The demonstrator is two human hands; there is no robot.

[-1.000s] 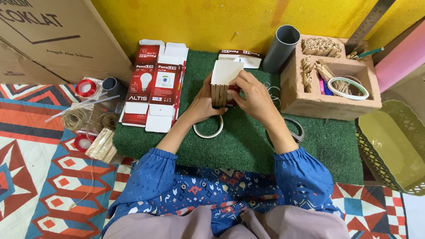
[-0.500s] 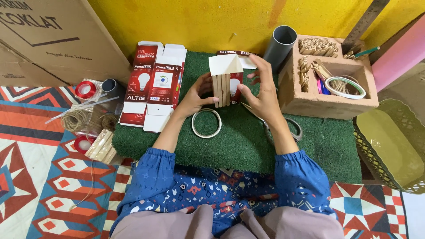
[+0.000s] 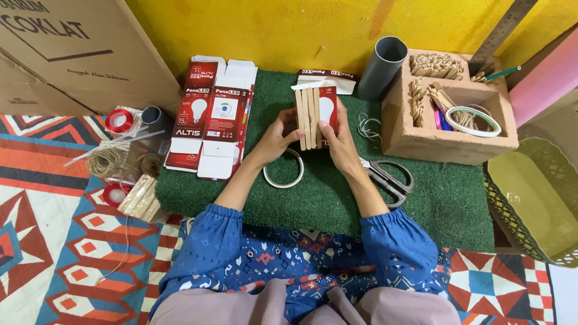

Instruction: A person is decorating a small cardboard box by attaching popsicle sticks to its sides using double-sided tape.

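Both hands [image 3: 310, 137] gripping stick-covered bulb box [image 3: 313, 117] (upright), green mat [image 3: 337, 198]

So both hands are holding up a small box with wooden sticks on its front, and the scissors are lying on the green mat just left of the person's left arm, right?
Not quite. The scissors lie on the green mat beside the right arm, not the left; the head view shows this. The rest holds: the left hand and right hand hold up the small box with wooden sticks on its front.
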